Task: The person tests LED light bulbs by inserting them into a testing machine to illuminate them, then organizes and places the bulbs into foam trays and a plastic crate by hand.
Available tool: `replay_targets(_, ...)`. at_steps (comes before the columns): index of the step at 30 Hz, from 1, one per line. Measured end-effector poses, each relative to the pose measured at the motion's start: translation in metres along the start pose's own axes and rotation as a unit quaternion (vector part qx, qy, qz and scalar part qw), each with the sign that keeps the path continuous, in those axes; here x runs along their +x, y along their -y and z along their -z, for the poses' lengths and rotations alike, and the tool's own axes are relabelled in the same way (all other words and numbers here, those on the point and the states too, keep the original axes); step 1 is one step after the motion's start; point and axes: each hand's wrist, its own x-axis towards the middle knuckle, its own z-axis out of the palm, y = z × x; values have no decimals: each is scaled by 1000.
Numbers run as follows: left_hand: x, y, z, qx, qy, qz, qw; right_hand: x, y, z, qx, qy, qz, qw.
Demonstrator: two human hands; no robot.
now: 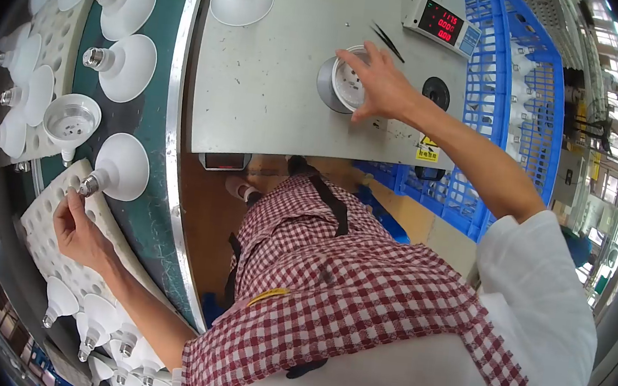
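Work sits partway through, as I judge it, with one open-faced lamp [349, 84] up in the metal holder [326, 84] on the grey bench [273, 106] and many others off to my left. My right hand [382, 88] is spread wide over that lamp, fingers at its far rim and thumb at the near side; whether I am pressing on it or only touching, I cannot tell. My left hand [82, 237] is nearly closed, thumb and fingertips together at the screw base of a flared lamp [125, 168] on the left, beside the foam tray [99, 220]; the fingertips are small and partly turned away here, so I seem to have a light pinch on it rather than a firm one. That lamp is not in the holder. Another white lamp [241, 1] stands base up at the far left of the bench, apart from the holder. On the meter [443, 25], the lower rows look like zeros, so I doubt the open-faced lamp is drawing power. Tweezers [389, 42] lie free, just beyond my right hand. More lamps fill the blue crate [486, 83] on the right, but nothing marks which are finished.
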Motion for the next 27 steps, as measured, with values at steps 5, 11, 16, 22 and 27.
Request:
replay_targets(5, 1, -1, -13, -16, 9, -70, 997, 0, -3, -1, -11, -7, 15, 1000)
replay_targets(11, -9, 5, -22, -9, 94, -71, 993, -18, -12, 65, 436, -47, -41, 898)
replay_targets(16, -11, 10, -13, -4, 99, -61, 993, -23, -3, 71, 899, 58, 45, 433)
replay_targets(22, -23, -27, -5, -93, 66, -60, 992, -15, 18, 86, 917, 115, 166, 344)
replay_targets(27, -41, -61, -5, -90, 80, -49, 991, 25, -26, 83, 938, 54, 127, 317)
